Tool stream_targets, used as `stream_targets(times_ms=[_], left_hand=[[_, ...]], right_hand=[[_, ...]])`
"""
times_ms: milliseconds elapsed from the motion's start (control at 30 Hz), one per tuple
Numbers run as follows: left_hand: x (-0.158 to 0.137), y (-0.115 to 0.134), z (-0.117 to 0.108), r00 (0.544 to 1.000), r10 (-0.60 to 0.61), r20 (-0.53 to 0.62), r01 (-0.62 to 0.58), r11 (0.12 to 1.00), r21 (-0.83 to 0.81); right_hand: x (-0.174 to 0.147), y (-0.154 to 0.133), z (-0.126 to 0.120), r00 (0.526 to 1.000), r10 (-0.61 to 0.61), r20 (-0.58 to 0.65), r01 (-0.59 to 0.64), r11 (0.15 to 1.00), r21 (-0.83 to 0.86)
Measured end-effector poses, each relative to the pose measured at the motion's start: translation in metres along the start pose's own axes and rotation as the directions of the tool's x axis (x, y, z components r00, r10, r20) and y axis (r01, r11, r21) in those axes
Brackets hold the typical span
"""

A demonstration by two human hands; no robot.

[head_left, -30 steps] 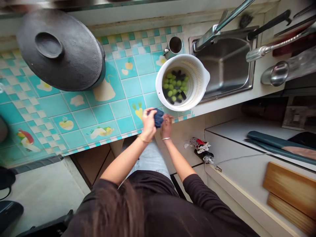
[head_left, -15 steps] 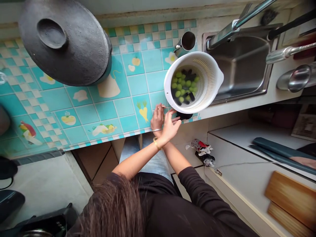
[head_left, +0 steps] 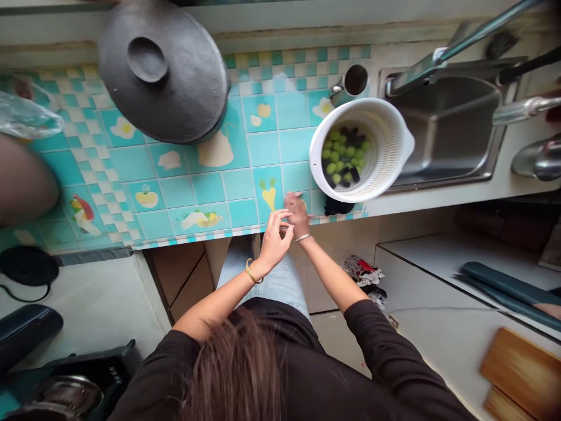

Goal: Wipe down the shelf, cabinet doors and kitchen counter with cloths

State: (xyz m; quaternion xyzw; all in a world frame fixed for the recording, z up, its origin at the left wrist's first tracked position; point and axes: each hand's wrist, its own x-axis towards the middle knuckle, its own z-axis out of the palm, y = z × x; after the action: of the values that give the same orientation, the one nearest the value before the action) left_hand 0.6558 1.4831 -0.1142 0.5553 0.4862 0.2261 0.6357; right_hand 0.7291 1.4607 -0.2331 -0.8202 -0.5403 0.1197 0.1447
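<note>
My left hand, with a gold bracelet at the wrist, is over the counter's front edge, its fingers bent and the thumb apart from them. Close against it is my right hand, a silver bangle at its wrist; its fingers look stretched out but are blurred. I see nothing held in either hand. To the right of my hands stands a white colander, holding green and dark grapes that seem to lie in water. A black item lies at the counter edge beneath the colander's near rim.
A metal mug stands behind the colander, and a steel sink with a faucet is to the right. A large dark lidded pot occupies the tiled counter at the back left. Below right is a wooden board.
My wrists were crossed and are now uncrossed. The left hand has moved left and the right hand right, still close together. The view has shifted slightly.
</note>
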Motion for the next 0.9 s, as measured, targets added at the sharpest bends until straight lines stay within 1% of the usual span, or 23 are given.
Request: stream_targets(times_ms=[100,167,233,267,300,333,367,400,433,467,500,533,567,600,633,667,700,733,767,800,833,867,900], left_hand=[[-0.017,-0.021,-0.024,0.997,-0.054,-0.061,0.054,0.999,0.000],[-0.030,-0.036,-0.041,0.987,-0.100,-0.129,0.099,0.995,-0.016],[-0.043,-0.049,-0.060,0.964,-0.134,-0.229,0.128,0.991,-0.042],[-0.049,-0.055,-0.070,0.948,-0.143,-0.285,0.134,0.990,-0.051],[-0.055,-0.059,-0.081,0.928,-0.142,-0.344,0.134,0.990,-0.048],[-0.062,-0.062,-0.092,0.906,-0.131,-0.402,0.129,0.991,-0.031],[-0.068,-0.064,-0.104,0.883,-0.111,-0.455,0.122,0.992,-0.004],[-0.075,-0.066,-0.116,0.860,-0.087,-0.502,0.115,0.993,0.025],[-0.082,-0.066,-0.128,0.838,-0.067,-0.542,0.111,0.993,0.049],[-0.089,-0.067,-0.140,0.814,-0.049,-0.579,0.107,0.992,0.066],[-0.096,-0.067,-0.152,0.793,-0.036,-0.608,0.100,0.992,0.071],[-0.102,-0.068,-0.163,0.776,-0.026,-0.630,0.089,0.994,0.069],[-0.107,-0.069,-0.174,0.761,-0.014,-0.648,0.074,0.995,0.065],[-0.111,-0.070,-0.184,0.751,-0.004,-0.661,0.059,0.996,0.062],[-0.113,-0.072,-0.194,0.746,0.003,-0.666,0.045,0.997,0.056],[-0.114,-0.075,-0.202,0.747,0.007,-0.665,0.033,0.998,0.048],[-0.113,-0.078,-0.208,0.752,0.008,-0.659,0.023,0.999,0.038],[-0.110,-0.080,-0.214,0.757,0.007,-0.654,0.015,0.999,0.028],[-0.106,-0.082,-0.218,0.763,0.006,-0.647,0.008,1.000,0.019],[-0.100,-0.084,-0.222,0.767,0.007,-0.641,0.000,1.000,0.011],[-0.094,-0.084,-0.225,0.770,0.010,-0.638,-0.008,1.000,0.005],[-0.087,-0.084,-0.228,0.771,0.012,-0.637,-0.015,1.000,0.001],[-0.079,-0.083,-0.230,0.772,0.011,-0.636,-0.018,1.000,-0.004]], right_hand=[[0.026,-0.003,0.017,1.000,-0.007,0.009,0.007,1.000,0.021],[0.043,-0.012,0.035,1.000,0.008,0.018,-0.009,0.999,0.048],[0.052,-0.042,0.057,0.998,-0.019,0.054,0.013,0.995,0.103],[0.051,-0.066,0.071,0.994,-0.067,0.087,0.054,0.988,0.148],[0.046,-0.097,0.084,0.981,-0.142,0.129,0.113,0.972,0.205],[0.036,-0.132,0.098,0.954,-0.241,0.176,0.188,0.943,0.273],[0.023,-0.170,0.111,0.910,-0.353,0.218,0.264,0.898,0.351],[0.008,-0.207,0.122,0.846,-0.467,0.256,0.334,0.840,0.429],[-0.007,-0.241,0.131,0.767,-0.574,0.285,0.392,0.772,0.501],[-0.022,-0.268,0.138,0.694,-0.653,0.303,0.426,0.712,0.558],[-0.034,-0.286,0.142,0.626,-0.715,0.312,0.452,0.659,0.602],[-0.041,-0.292,0.143,0.578,-0.753,0.314,0.470,0.622,0.626],[-0.044,-0.286,0.141,0.558,-0.769,0.313,0.485,0.608,0.629],[-0.041,-0.268,0.136,0.570,-0.760,0.311,0.496,0.620,0.608],[-0.032,-0.241,0.127,0.613,-0.729,0.305,0.501,0.657,0.563],[-0.018,-0.207,0.115,0.690,-0.661,0.295,0.486,0.726,0.487],[0.000,-0.170,0.100,0.797,-0.540,0.270,0.425,0.820,0.384],[0.022,-0.134,0.084,0.899,-0.383,0.211,0.323,0.907,0.271],[0.046,-0.103,0.069,0.970,-0.210,0.118,0.189,0.968,0.167],[0.071,-0.080,0.057,0.991,-0.118,0.056,0.111,0.986,0.121],[0.095,-0.065,0.050,0.998,-0.061,0.009,0.060,0.993,0.097],[0.117,-0.060,0.047,0.999,0.021,-0.045,-0.018,0.997,0.076],[0.136,-0.064,0.049,0.988,0.120,-0.100,-0.114,0.991,0.064]])
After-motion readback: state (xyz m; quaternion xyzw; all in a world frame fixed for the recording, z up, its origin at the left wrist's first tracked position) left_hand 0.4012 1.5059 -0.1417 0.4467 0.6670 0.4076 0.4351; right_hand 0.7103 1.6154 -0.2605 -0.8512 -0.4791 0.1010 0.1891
